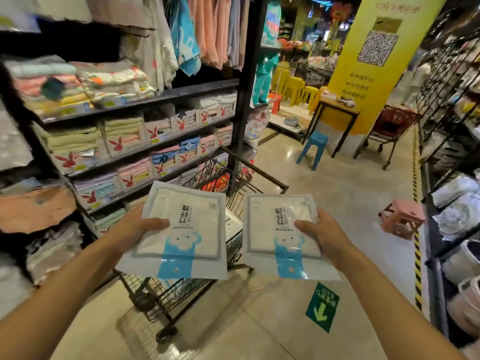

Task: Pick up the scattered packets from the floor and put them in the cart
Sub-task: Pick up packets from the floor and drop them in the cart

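White and blue plastic is clamped in both grips: the left packet (pixel 181 224) is held by the left hand (pixel 135 227), thumb laid across its face and fingers hidden beneath, and the right packet (pixel 280 229) is held the same way by the right hand (pixel 324 232). Both packets are carried flat, faces up, side by side but apart, well clear of the floor (pixel 259 320).

Directly under the left grip, and reaching into the gap between the two grips, a black wire cart (pixel 181 289) is seen. The left packet is held over its basket, the right packet at the basket's right edge. Something white is glimpsed inside the basket between the grips, though what it is cannot be told.

Below the right grip, a green arrow sticker (pixel 322 310) is stuck to the floor. Out to the right of that grip, a pink stool (pixel 401 219) is set beside yellow-and-black striped tape (pixel 417 255). To the left of the left grip and beyond it, shelves (pixel 155 118) are stacked with folded towels (pixel 122 131).

Farther ahead of the grips, a blue stool (pixel 313 149) is stood near a small table (pixel 335 107), with a red cart (pixel 392 126) to its right and a yellow pillar (pixel 371 61) behind. Yellow stools (pixel 293 87) are seen farthest off.
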`<state>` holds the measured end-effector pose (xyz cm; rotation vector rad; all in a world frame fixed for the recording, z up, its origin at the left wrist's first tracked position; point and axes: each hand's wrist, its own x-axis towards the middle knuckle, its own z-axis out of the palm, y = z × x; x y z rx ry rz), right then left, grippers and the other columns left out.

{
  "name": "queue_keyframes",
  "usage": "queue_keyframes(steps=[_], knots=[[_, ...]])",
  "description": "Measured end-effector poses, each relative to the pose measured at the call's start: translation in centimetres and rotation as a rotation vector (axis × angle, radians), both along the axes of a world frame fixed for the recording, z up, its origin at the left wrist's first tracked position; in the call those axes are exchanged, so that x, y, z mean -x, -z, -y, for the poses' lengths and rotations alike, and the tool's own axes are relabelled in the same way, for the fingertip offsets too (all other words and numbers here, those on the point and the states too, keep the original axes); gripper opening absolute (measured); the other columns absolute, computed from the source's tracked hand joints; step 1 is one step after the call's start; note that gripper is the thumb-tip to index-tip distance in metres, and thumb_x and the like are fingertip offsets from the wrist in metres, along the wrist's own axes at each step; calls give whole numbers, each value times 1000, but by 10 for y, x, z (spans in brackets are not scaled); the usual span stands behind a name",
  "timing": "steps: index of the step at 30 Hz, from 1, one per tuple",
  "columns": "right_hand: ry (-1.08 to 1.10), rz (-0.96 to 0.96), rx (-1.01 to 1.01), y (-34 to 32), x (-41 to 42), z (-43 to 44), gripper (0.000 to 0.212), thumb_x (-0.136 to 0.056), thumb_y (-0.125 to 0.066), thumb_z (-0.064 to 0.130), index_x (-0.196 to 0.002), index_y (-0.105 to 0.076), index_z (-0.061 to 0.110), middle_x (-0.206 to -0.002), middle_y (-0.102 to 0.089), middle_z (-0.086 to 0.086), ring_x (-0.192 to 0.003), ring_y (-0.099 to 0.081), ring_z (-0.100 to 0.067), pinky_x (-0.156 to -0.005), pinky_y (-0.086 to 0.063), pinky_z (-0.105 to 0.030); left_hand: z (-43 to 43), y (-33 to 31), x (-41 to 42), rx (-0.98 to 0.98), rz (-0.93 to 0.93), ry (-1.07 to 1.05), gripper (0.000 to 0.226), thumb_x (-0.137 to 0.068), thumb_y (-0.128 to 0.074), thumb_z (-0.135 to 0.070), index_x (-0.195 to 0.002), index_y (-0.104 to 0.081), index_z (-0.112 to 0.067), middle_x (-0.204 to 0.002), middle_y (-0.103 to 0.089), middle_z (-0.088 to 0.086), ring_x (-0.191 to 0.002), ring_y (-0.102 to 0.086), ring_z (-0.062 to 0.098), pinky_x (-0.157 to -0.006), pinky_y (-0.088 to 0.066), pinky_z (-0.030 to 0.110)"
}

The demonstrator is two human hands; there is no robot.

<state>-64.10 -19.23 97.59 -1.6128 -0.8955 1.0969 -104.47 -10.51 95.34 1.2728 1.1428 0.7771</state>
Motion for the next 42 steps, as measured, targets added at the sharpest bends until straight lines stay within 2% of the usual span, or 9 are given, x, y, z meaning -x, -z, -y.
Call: queue_keyframes(steps=[2, 7, 11, 15, 24, 29, 34, 38, 42], knots=[[-68, 2, 11, 10, -21, -47, 35, -94, -68, -3, -127, -60, 8, -105, -78, -17, -83, -79, -31, -61, -63, -36, -18, 13, -9, 47, 25, -83, 102, -36, -98, -57, -122, -61, -18, -108, -78, 12, -92, -77, 34, -70, -64, 44], [-221, -38, 47, 33, -45, -163, 33, -95, -66, -7, -122, -58, 10, -104, -78, -17, -81, -79, -30, -60, -64, -38, -45, 45, -29, 93, 56, -361, 40, -90, -74, -13, -126, -63, -24, -108, -79, 6, -90, -78, 27, -79, -61, 46], [-338, -89, 35, 61, -43, -245, 40, -93, -66, -10, -128, -56, 6, -117, -75, -23, -94, -77, -37, -72, -66, -46, -65, 68, -39, 114, 93, -491, 47, -87, -75, -8, -131, -62, -21, -109, -79, 2, -91, -78, 22, -65, -62, 31], [-457, -97, 53, 84, -34, -313, 39, -94, -65, -8, -128, -56, 9, -116, -76, -20, -101, -75, -42, -81, -63, -57, -99, 95, -44, 176, 161, -576, 48, -86, -74, -2, -129, -62, -19, -109, -78, 8, -91, -78, 29, -62, -63, 36], [-614, -117, 155, 158, -20, -436, 49, -96, -64, -7, -140, -47, 7, -127, -72, -19, -109, -74, -40, -82, -64, -54, -193, 172, -52, 228, 179, -616, 55, -83, -78, -3, -132, -60, -21, -122, -74, 10, -109, -72, 37, -92, -56, 60], [-629, -86, 215, 228, -16, -466, 54, -95, -63, -11, -141, -45, 10, -128, -72, -15, -111, -74, -35, -81, -64, -51, -216, 228, -76, 286, 3, -697, 54, -83, -79, 0, -128, -59, -21, -113, -74, 0, -97, -75, 16, -76, -64, 37], [-732, 12, 329, 308, -20, -476, 51, -96, -68, -5, -137, -46, 16, -131, -70, -15, -112, -73, -35, -85, -61, -62, -216, 293, -102, 440, -93, -744, 53, -84, -79, -2, -131, -58, -16, -110, -72, -2, -99, -72, 20, -77, -64, 43], [-784, 45, 403, 346, -20, -478, 56, -96, -69, -1, -140, -45, 22, -131, -68, -12, -110, -74, -34, -82, -61, -65, -220, 321, -114, 494, -173, -799, 55, -85, -78, -1, -134, -55, -12, -111, -69, -2, -98, -70, 19, -55, -57, 18], [-778, 107, 460, 374, -22, -482, 60, -96, -70, 1, -142, -43, 26, -130, -68, -5, -109, -75, -28, -74, -66, -49, -225, 354, -120, 520, -258, -799, 63, -84, -81, -6, -140, -54, -10, -131, -67, 8, -114, -65, 23, -70, -57, 21]])
